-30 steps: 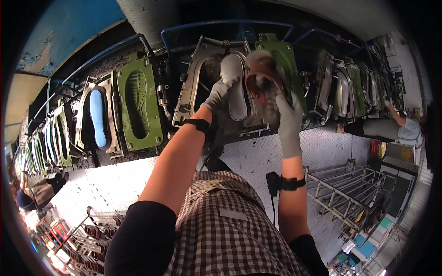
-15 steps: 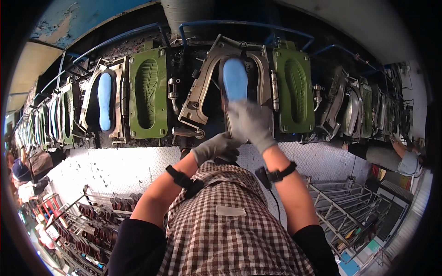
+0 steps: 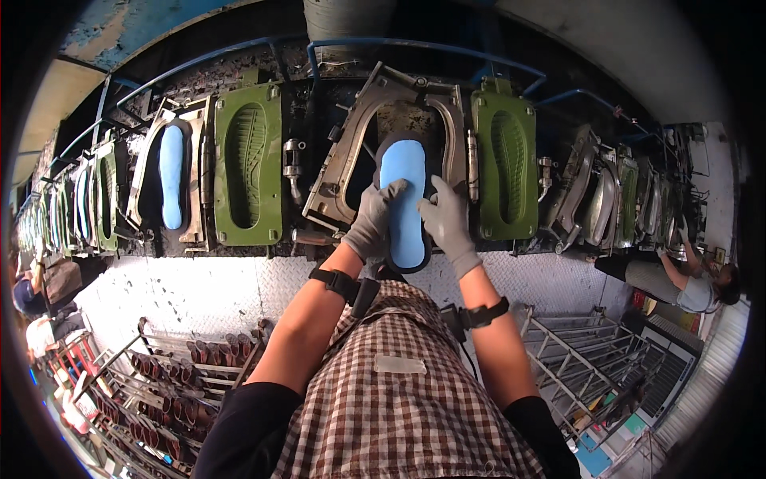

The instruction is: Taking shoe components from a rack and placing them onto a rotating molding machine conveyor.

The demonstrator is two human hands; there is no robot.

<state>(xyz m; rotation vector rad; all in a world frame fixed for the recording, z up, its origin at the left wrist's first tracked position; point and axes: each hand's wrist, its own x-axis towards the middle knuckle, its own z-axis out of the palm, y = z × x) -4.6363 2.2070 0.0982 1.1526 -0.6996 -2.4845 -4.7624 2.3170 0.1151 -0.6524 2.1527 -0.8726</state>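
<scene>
Patterned metal floor [image 3: 207, 275], nearer than the open metal frame [image 3: 337, 172]; green moulds [image 3: 509, 164] on both its sides. Holding the blue-topped form [image 3: 404, 162], between that frame's arms and past its near end, with the left grip [image 3: 373, 217]; curled narrow with the right grip [image 3: 444, 219] at the form's edge, cannot tell whether pinching it.

Left hand [image 3: 369, 220], right hand [image 3: 447, 223]: gloves [image 3: 364, 236], grey. Wrist straps [image 3: 335, 280], black, with modules [image 3: 365, 298]; cable [image 3: 468, 359], black. Sleeves [image 3: 249, 427], black, 7 and 5 o'clock. Apron [image 3: 375, 427], brown-and-white check, pale rectangular patch [image 3: 400, 365], 6 o'clock.
</scene>
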